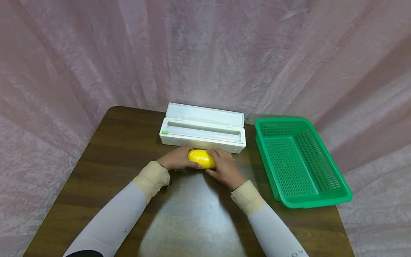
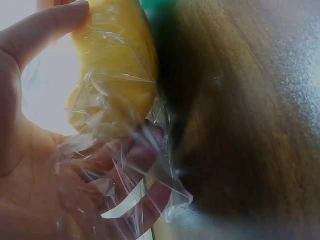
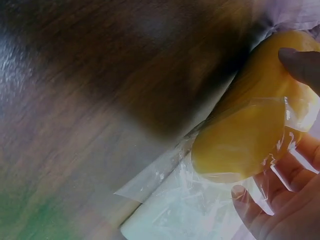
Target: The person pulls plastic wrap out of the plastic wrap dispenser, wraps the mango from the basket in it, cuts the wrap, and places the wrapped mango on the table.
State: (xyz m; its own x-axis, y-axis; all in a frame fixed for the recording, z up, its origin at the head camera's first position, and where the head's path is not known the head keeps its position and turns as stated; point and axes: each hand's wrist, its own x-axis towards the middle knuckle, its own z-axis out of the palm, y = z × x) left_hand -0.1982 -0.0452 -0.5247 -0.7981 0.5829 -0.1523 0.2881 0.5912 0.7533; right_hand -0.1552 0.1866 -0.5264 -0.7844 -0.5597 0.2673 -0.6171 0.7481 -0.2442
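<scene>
A smooth, oblong yellow fruit (image 1: 201, 159), shaped like a mango, is wrapped in clear cling film (image 2: 125, 165). It lies between both hands, just in front of a white cling film dispenser (image 1: 202, 142). My left hand (image 1: 177, 158) holds the fruit's left end, thumb on its near side, with loose film bunched across the fingers. At the other end, my right hand (image 1: 224, 167) grips it between thumb and fingers. A loose film flap (image 3: 150, 175) sticks out past the fruit in the right wrist view.
The dispenser's lid (image 1: 204, 115) stands raised at the back, showing a film roll (image 1: 203, 133) and a small green slider (image 1: 165, 132). A green plastic basket (image 1: 268, 169) stands at the right of the wooden table (image 1: 106, 157). Pink curtain (image 1: 205, 53) hangs behind.
</scene>
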